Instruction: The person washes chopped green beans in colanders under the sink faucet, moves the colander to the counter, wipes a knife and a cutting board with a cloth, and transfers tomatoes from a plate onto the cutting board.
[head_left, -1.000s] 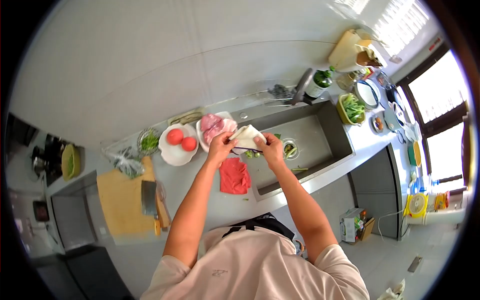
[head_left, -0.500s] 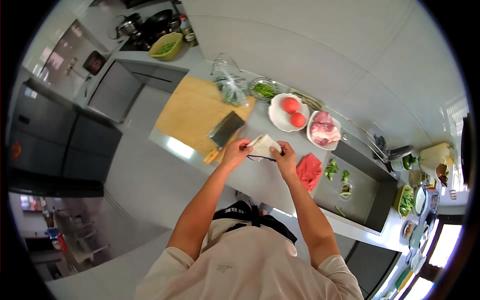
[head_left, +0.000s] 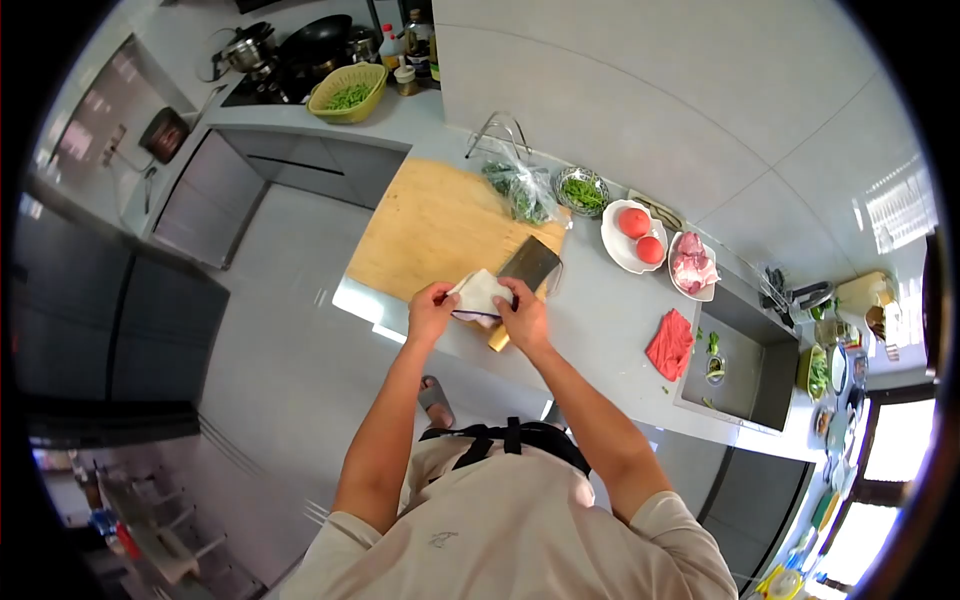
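Note:
A folded white cloth (head_left: 478, 296) with a dark edge is stretched between my two hands, over the near edge of the counter. My left hand (head_left: 431, 308) pinches its left side; my right hand (head_left: 524, 314) grips the right side with the thumb on top. Just beyond my right hand lies a cleaver (head_left: 530, 264), its broad dark blade resting partly on the wooden cutting board (head_left: 410, 230). The cleaver's yellowish handle (head_left: 499, 341) shows partly beneath my right hand.
Behind the board are a plastic bag of greens (head_left: 520, 190) and a bowl of chopped greens (head_left: 582, 190). Further right are a plate with two tomatoes (head_left: 634, 223), a dish of raw meat (head_left: 692, 268), a red cloth (head_left: 671, 345) and the sink (head_left: 740, 388). A green basket (head_left: 347, 97) stands near the stove.
I have shifted left along the counter, so the sink and plates now appear further right. The cloth, still in both hands, has come from right of the cleaver to the cutting board's near edge.

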